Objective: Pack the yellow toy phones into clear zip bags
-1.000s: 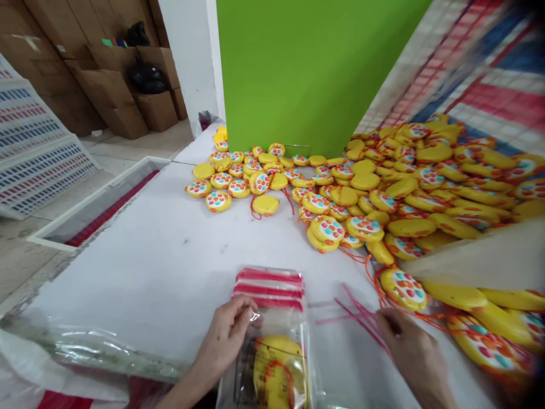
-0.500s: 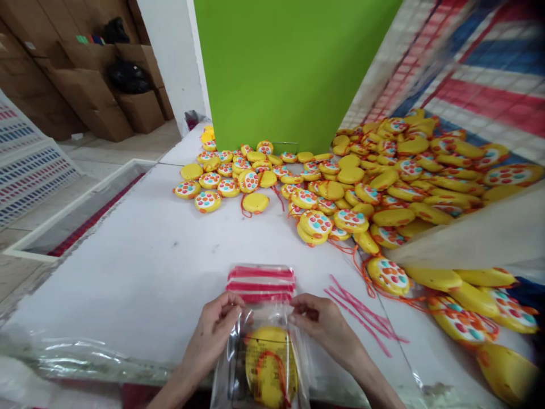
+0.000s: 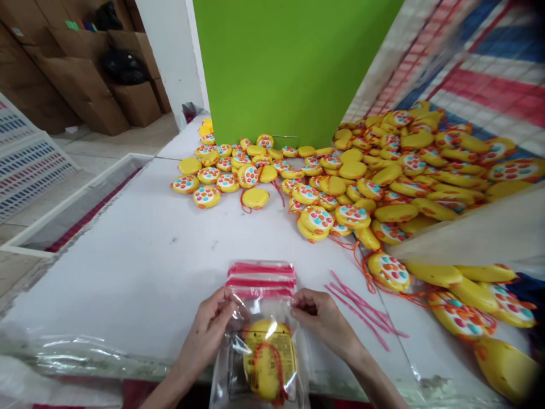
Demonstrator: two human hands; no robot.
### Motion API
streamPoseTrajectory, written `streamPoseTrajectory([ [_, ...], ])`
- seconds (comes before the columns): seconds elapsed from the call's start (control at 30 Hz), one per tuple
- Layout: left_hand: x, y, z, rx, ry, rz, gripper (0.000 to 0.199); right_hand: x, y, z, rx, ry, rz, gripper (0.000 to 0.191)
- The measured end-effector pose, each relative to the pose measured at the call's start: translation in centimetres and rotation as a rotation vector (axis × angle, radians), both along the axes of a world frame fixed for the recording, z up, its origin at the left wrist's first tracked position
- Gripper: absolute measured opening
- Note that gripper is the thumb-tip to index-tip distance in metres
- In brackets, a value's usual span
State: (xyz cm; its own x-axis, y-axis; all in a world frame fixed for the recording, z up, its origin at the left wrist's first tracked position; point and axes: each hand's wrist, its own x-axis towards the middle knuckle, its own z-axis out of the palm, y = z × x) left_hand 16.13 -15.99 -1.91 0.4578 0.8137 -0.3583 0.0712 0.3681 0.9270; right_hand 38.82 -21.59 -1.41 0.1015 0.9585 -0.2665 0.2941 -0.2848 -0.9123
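Note:
A clear plastic bag (image 3: 233, 341) with printed text lies at the table's front edge. Inside it is a yellow toy (image 3: 266, 378) with an orange cord. Pink-red stripes cross the bag's top flap (image 3: 260, 281), which lies on the tabletop. My left hand (image 3: 215, 318) pinches the bag's left side just below the stripes. On the opposite side, my right hand (image 3: 318, 315) is closed on the bag's right edge at about the same height. Loose pink strips (image 3: 361, 307) lie on the table to the right of my right hand.
A large heap of yellow toys (image 3: 383, 173) with dotted white patches covers the table's right and back. Behind them stands a green panel (image 3: 293, 68). A translucent sheet (image 3: 481, 227) juts in from the right. White crates (image 3: 29, 153) and cardboard boxes (image 3: 80, 85) stand at left.
The bag with the toy has shifted up slightly between my hands, and the toy shows a little more fully. Both hands keep their hold. The view has tilted slightly.

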Motion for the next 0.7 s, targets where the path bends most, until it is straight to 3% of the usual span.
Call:
streamPoseTrajectory([
  [0.23,-0.8,0.1,-0.7,-0.068,0.005,0.072,0.012,0.5,-0.6,-0.4,0.067,-0.003,0.059,0.01],
  [0.4,-0.5,0.0,-0.2,-0.071,0.003,0.068,0.014,0.3,-1.1,0.1,0.114,-0.143,0.147,0.022],
  [0.6,-0.9,0.8,1.9,-0.148,-0.002,0.065,0.016,1.4,0.0,1.9,0.146,-0.265,0.274,0.025],
  [0.7,-4.0,4.1,4.6,0.006,0.074,0.232,0.017,2.6,3.1,2.3,0.179,-0.367,0.215,0.019],
])
